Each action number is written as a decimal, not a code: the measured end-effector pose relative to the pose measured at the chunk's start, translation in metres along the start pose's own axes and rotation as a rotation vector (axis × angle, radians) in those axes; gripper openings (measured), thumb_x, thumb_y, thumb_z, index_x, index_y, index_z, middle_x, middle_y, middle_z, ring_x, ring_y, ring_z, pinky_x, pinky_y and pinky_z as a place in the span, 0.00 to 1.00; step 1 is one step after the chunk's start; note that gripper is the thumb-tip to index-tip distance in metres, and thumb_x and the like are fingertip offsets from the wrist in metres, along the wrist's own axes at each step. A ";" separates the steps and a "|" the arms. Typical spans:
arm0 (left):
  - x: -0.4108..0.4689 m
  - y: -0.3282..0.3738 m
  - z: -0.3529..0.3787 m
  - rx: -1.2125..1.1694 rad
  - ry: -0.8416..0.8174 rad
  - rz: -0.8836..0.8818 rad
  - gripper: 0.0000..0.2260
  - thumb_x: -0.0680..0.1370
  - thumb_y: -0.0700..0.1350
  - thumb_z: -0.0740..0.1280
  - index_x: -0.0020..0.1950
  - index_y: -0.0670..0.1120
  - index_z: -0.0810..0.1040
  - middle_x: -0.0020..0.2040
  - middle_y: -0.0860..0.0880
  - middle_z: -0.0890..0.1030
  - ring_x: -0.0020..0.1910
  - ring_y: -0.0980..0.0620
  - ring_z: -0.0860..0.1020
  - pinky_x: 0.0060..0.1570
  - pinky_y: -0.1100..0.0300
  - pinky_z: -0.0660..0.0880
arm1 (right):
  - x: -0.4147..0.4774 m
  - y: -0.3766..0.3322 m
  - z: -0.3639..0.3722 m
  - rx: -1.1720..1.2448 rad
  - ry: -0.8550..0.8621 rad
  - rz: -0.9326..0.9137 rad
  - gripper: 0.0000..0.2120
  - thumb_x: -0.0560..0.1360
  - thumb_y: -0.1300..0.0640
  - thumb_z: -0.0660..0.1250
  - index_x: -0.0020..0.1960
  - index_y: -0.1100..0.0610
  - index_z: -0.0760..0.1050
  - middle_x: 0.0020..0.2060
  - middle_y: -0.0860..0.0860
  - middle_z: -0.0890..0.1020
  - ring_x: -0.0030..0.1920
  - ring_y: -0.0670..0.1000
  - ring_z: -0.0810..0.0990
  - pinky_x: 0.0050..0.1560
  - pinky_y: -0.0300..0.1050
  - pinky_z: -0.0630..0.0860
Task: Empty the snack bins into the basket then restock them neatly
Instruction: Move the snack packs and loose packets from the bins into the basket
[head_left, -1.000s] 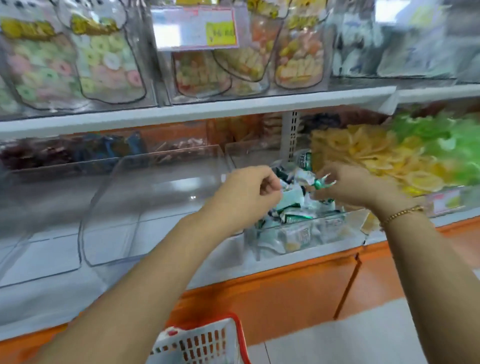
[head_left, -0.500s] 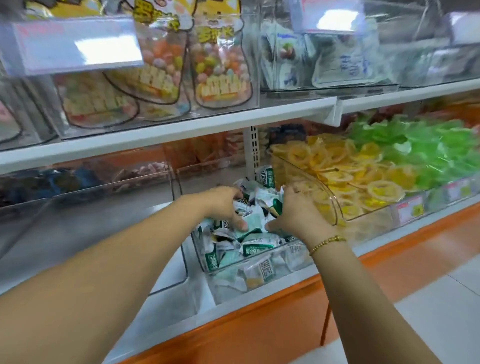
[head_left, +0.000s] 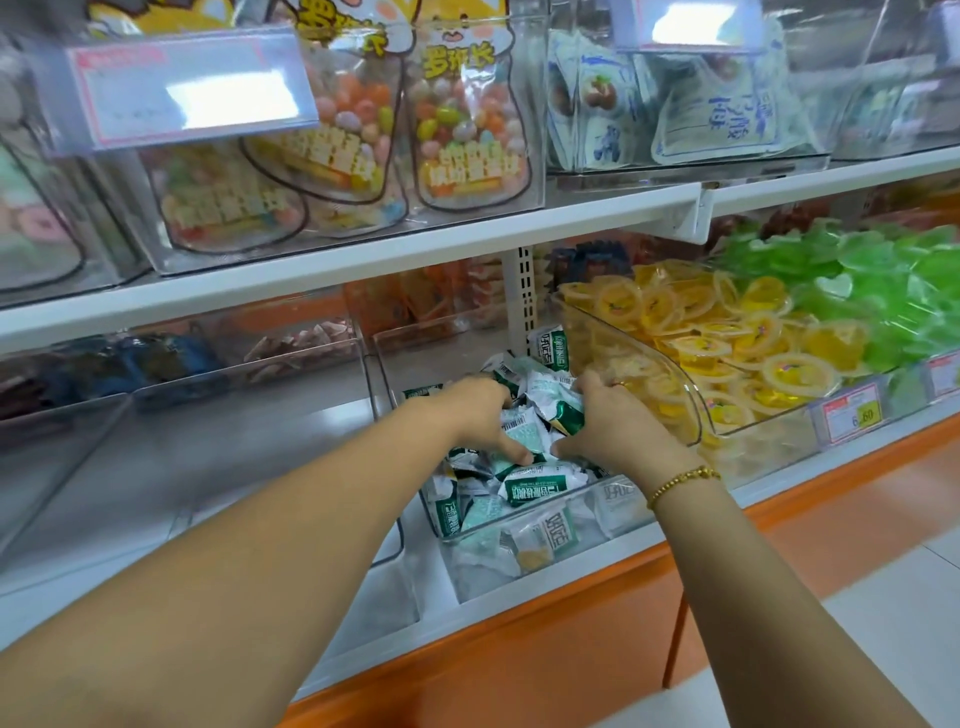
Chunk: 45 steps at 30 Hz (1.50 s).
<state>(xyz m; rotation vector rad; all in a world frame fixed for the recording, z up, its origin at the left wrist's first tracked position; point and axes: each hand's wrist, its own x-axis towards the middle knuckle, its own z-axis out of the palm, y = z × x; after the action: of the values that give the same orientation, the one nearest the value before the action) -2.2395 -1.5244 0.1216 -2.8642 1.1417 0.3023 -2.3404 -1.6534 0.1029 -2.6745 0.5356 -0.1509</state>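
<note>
Buried fingertips, unreadable labels

We see the fingertips of the left hand (head_left: 475, 415) and right hand (head_left: 615, 423) sunk among the green-and-white packets (head_left: 540, 486), so we cannot tell their grip. Glare wipes out the shelf label (head_left: 182, 88); the price tag (head_left: 852, 415) has unreadable small print; the dark sweets (head_left: 156, 364) at left are blurred; the frame's right edge cuts the green jellies (head_left: 924, 291).
</note>
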 end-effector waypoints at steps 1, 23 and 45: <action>0.000 -0.001 0.000 0.001 -0.023 -0.019 0.41 0.67 0.66 0.71 0.71 0.42 0.66 0.68 0.44 0.71 0.63 0.44 0.72 0.60 0.51 0.72 | 0.000 0.000 -0.002 0.067 -0.029 0.008 0.36 0.69 0.51 0.75 0.69 0.59 0.60 0.64 0.60 0.72 0.62 0.59 0.72 0.53 0.46 0.72; -0.001 0.005 -0.002 0.033 -0.027 -0.021 0.35 0.70 0.56 0.73 0.69 0.40 0.63 0.54 0.46 0.72 0.50 0.47 0.72 0.55 0.48 0.75 | 0.001 0.011 -0.001 0.078 0.185 -0.101 0.15 0.71 0.52 0.70 0.47 0.57 0.65 0.35 0.50 0.72 0.38 0.53 0.73 0.25 0.40 0.62; -0.318 -0.001 0.041 -0.699 0.702 -0.165 0.29 0.62 0.47 0.80 0.55 0.64 0.71 0.52 0.66 0.75 0.51 0.67 0.75 0.44 0.76 0.70 | -0.147 -0.072 -0.043 0.614 -0.036 -0.699 0.24 0.66 0.48 0.74 0.60 0.41 0.71 0.50 0.35 0.78 0.49 0.36 0.78 0.45 0.30 0.74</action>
<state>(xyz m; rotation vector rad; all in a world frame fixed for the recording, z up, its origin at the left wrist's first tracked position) -2.4712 -1.3035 0.1434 -3.8313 0.9776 -0.4512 -2.4589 -1.5509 0.1679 -2.1307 -0.4225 -0.3886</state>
